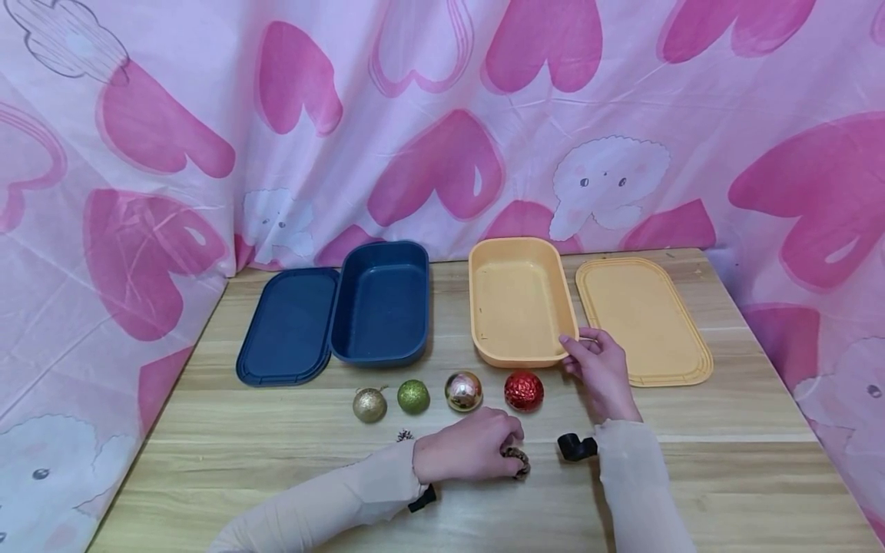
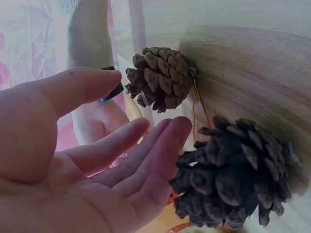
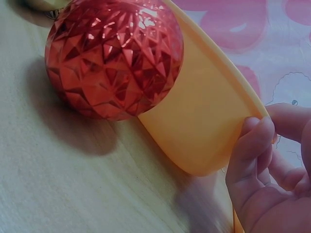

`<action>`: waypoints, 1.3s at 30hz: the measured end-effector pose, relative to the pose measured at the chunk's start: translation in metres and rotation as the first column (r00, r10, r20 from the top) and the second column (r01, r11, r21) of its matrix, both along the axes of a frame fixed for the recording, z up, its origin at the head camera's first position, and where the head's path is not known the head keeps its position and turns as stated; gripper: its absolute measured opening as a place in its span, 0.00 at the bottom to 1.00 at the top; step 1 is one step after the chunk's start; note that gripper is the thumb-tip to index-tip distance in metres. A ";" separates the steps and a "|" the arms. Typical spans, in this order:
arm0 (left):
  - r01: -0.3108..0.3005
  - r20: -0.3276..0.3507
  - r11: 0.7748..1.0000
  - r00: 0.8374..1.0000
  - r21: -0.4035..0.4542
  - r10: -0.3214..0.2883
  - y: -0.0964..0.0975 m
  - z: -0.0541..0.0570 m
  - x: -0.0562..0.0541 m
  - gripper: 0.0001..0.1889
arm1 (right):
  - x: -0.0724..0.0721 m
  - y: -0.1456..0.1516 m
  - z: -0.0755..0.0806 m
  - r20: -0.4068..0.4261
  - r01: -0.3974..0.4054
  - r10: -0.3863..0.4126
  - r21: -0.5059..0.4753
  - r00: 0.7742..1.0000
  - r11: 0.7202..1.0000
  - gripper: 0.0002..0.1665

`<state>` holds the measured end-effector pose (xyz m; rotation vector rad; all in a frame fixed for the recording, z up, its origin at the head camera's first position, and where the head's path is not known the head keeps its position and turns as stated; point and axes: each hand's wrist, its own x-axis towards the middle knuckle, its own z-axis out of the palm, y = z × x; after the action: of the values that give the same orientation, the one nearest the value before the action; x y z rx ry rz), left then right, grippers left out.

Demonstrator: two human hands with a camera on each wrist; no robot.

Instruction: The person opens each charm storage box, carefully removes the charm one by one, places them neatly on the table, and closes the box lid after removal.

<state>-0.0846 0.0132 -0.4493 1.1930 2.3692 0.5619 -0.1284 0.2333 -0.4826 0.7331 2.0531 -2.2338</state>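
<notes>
My left hand (image 1: 473, 445) reaches over a brown pine cone (image 1: 517, 463), thumb and fingers apart on either side of it. In the left wrist view a gap shows between the fingertips and that pine cone, which has a gold string. A second, darker pine cone (image 2: 233, 174) lies nearer that camera, below the fingers. With thumb and fingers, my right hand (image 1: 601, 369) pinches the near right corner of the yellow box (image 1: 522, 355). Just in front of this box sits a faceted red ball (image 1: 524, 392).
A shiny gold ball (image 1: 463, 392), a green glitter ball (image 1: 413, 397) and a gold glitter ball (image 1: 369, 405) continue the row leftward. Behind stands a dark blue box (image 1: 380, 307) with its blue lid (image 1: 290, 326) alongside. The yellow lid (image 1: 643, 319) lies at right, before a pink curtain (image 1: 429, 115).
</notes>
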 end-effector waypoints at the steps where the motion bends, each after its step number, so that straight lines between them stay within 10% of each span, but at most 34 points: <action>1: 0.000 0.008 1.000 1.000 0.010 0.000 0.000 0.001 0.000 0.11 | 0.000 0.000 0.000 -0.001 -0.001 0.001 -0.002 1.000 1.000 0.19; 10: -0.036 0.008 0.983 0.999 0.179 0.036 -0.005 0.019 -0.008 0.10 | 0.001 0.000 0.001 0.000 0.000 0.000 -0.020 1.000 1.000 0.20; 15: -0.148 0.133 0.956 0.984 0.255 0.117 -0.010 0.030 -0.020 0.09 | 0.001 0.000 0.001 -0.002 0.007 -0.007 -0.029 1.000 1.000 0.20; 20: -0.393 0.226 0.867 0.915 0.306 0.335 -0.020 0.036 -0.041 0.08 | 0.001 0.000 0.000 -0.010 0.008 -0.008 -0.030 1.000 1.000 0.19; 24: -0.488 0.171 0.812 0.873 0.320 0.457 -0.025 0.035 -0.059 0.10 | 0.001 0.000 0.000 -0.011 0.011 -0.012 -0.030 1.000 0.999 0.20; 39: -0.715 0.328 0.675 0.691 0.179 0.644 -0.021 0.014 -0.092 0.30 | 0.005 0.005 0.000 -0.063 0.094 -0.099 -0.091 0.993 0.991 0.16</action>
<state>-0.1766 -0.0082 -0.4355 0.2223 2.5195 1.2645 -0.1237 0.2381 -0.4825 0.7764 1.9726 -2.4162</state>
